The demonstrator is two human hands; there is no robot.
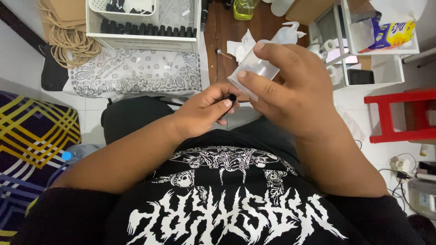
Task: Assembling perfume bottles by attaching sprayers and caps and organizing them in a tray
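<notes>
Here, my left hand (pixel 206 109) fingers pinched tight on a small black vial (pixel 230 100), round open mouth up | right hand (pixel 290 90) fingers clamped on a clear plastic sleeve (pixel 252 70), glossy, just above the vial | both over my lap, before the wooden table (pixel 222 41).

Single view, head-mounted, worn by the person. It looks steeply down over the chest: the black printed shirt (pixel 227 199) fills the bottom edge, upside down to the lens, so the far side of the scene lies at the top. Landmark: the wooden board (pixel 227 31) on the floor, top centre. Both hands sit just below it, very close to the lens and large in frame. A white rack (pixel 141 41) lies left of the board, a white shelf unit (pixel 377 68) right of it, a red stool (pixel 399 115) further right and lower. No second view, so no shared area.
</notes>
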